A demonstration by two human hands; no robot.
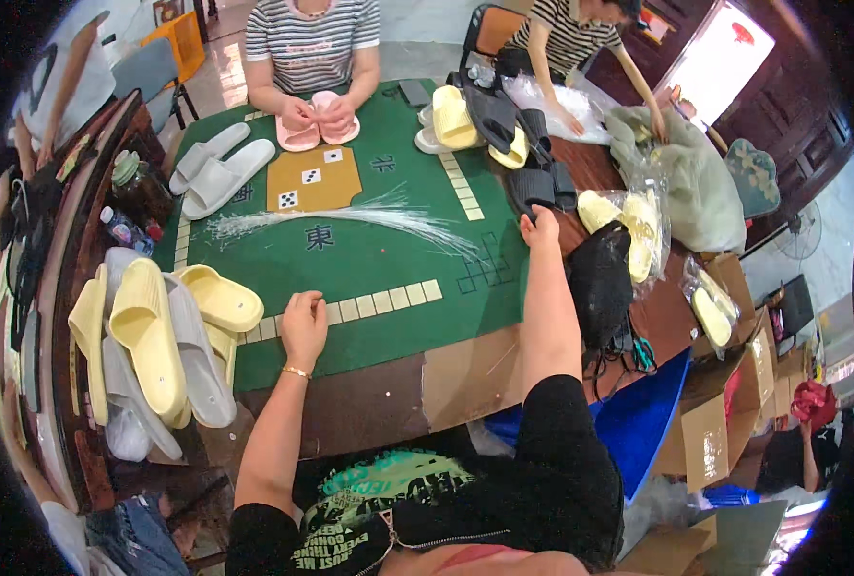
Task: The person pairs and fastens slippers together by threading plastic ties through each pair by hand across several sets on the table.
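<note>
My right hand reaches forward to the table's right side, its fingers closed on the near end of a black slipper. More black slippers and a yellow slipper lie just beyond. Over the near part of the green mat, my left hand is loosely curled, back upward, and nothing shows in it. To its left are stacked yellow slippers and grey slippers. A fan of thin clear plastic strands lies across the mat ahead of both hands.
Across the table a person handles pink slippers; another, far right, reaches toward clear plastic and a pale green sack. Light grey slippers and a jar are left. Bagged yellow slippers, a black bag and scissors are right.
</note>
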